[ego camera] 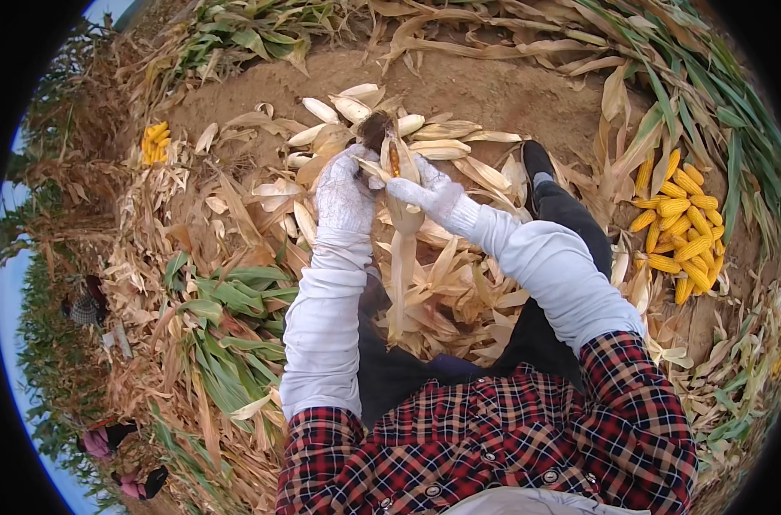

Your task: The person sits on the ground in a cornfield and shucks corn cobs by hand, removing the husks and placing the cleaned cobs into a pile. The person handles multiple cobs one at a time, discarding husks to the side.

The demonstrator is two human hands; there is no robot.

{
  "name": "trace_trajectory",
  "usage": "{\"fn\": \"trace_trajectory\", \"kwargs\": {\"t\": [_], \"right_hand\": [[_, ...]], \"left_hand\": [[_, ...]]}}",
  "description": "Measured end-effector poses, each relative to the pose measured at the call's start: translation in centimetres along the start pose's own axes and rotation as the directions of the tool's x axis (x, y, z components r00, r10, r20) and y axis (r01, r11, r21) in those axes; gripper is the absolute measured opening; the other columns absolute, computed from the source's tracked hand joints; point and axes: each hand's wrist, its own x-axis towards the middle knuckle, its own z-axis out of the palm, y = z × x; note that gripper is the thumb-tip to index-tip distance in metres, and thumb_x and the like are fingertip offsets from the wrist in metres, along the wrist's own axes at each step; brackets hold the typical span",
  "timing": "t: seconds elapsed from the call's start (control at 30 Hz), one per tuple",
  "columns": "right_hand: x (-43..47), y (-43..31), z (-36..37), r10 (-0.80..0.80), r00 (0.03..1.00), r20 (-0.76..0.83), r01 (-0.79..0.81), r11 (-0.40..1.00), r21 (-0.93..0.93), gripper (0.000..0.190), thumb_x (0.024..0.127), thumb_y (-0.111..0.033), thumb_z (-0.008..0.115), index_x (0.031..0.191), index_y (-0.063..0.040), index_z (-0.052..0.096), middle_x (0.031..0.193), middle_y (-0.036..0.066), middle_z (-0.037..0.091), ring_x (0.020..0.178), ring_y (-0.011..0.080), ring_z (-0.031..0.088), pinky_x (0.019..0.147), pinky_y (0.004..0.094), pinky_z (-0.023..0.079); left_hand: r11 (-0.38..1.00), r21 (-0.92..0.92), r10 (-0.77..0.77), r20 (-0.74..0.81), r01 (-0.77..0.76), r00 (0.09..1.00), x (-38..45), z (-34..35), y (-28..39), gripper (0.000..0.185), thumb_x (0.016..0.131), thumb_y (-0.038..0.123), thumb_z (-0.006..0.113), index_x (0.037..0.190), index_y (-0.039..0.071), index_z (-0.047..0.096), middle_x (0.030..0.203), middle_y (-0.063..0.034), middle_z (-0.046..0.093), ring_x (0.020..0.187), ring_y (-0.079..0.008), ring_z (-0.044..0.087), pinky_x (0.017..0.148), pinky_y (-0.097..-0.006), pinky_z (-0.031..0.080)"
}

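Observation:
An ear of corn (395,161) stands between my two gloved hands, its dry husk partly parted so that a strip of orange kernels shows. Dark brown silk (375,129) juts from its upper end. My left hand (348,187), in a white knit glove, grips the husk on the left side. My right hand (432,193), gloved alike, holds the ear's lower right side. Long pale husk leaves (402,277) hang below it. Around and beyond my hands lie several unhusked ears (438,149) in pale husks.
Husked yellow cobs (686,232) are heaped at the right, with a smaller heap (155,143) at the far left. Loose dry husks (455,290) lie between my legs. Green and dry cornstalks (236,328) lie at the left. Several other people (87,302) are in the distance at the left.

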Motion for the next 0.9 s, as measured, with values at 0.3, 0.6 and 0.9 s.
{"fn": "trace_trajectory", "kwargs": {"t": [0.3,0.6,0.9], "right_hand": [[2.8,1.7,-2.8,0.13,0.971,-0.198,0.013,0.804,0.594,0.046,0.098,-0.043,0.068,0.123,-0.005,0.06,0.105,0.015,0.07,0.094,0.0291,0.071,0.088,0.0461,0.059],[4.7,-2.0,-8.8,0.032,0.959,-0.281,0.193,0.652,0.733,0.06,0.095,-0.059,0.064,0.11,-0.001,0.058,0.091,0.017,0.065,0.084,0.0358,0.068,0.083,0.0564,0.06],[2.9,-1.9,-5.8,-0.059,0.994,-0.096,0.108,0.74,0.664,0.062,0.099,-0.054,0.059,0.122,0.003,0.058,0.101,0.02,0.069,0.093,0.0409,0.071,0.091,0.0558,0.059]], "left_hand": [[0.989,-0.021,-0.132,0.329,0.147,0.935,-1.5,1.8,0.8,0.016,0.101,0.021,0.061,0.094,0.007,0.056,0.072,0.0016,0.043,0.062,-0.0102,0.04,0.056,-0.0268,0.038],[0.411,0.894,-0.574,0.103,0.177,0.812,-6.3,-0.2,3.6,0.023,0.096,0.028,0.062,0.098,0.006,0.067,0.082,0.0012,0.061,0.073,-0.0085,0.056,0.062,-0.0245,0.045],[0.374,0.923,-0.322,0.218,-0.088,0.921,-4.6,2.3,-0.9,0.062,0.088,0.044,0.074,0.132,0.002,0.064,0.115,-0.0127,0.072,0.109,-0.0209,0.067,0.098,-0.0351,0.051]]}}
